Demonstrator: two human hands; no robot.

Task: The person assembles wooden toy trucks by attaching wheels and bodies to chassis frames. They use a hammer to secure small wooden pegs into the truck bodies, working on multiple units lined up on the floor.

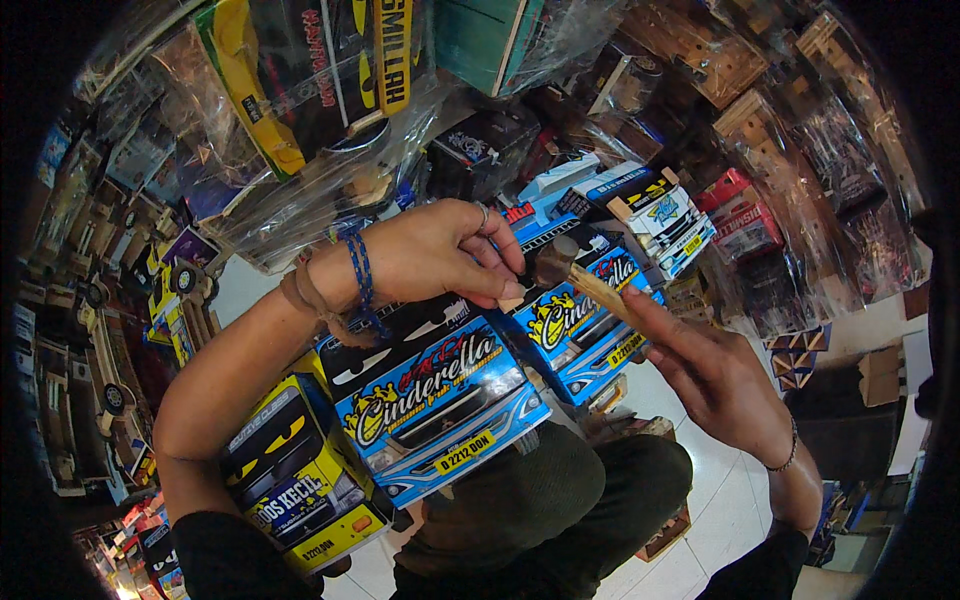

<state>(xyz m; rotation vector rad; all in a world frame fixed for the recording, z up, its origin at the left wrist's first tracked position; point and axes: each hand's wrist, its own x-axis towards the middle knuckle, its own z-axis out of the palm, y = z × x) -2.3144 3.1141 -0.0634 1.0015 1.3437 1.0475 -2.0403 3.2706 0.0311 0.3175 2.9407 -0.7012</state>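
My right hand [718,378] is closed around the wooden handle of a small hammer [607,296], whose dark head points toward my left hand [425,252]. The left fingertips pinch a small piece of pale wood [511,298] at the upper edge of a blue toy truck [520,408] with a black windscreen panel and printed front. Beside it on the right stands a second blue toy truck [577,350], just below the hammer head. Left of the first truck, under my left forearm, is a yellow and black toy truck [300,490].
Behind the blue trucks stand a white and blue toy truck [665,222] and a black one [485,140]. Plastic-wrapped toy trucks [300,75] are stacked ahead and to the right. More wooden truck bodies [115,370] line the left. My bent leg [640,480] is over the white tiled floor [715,450].
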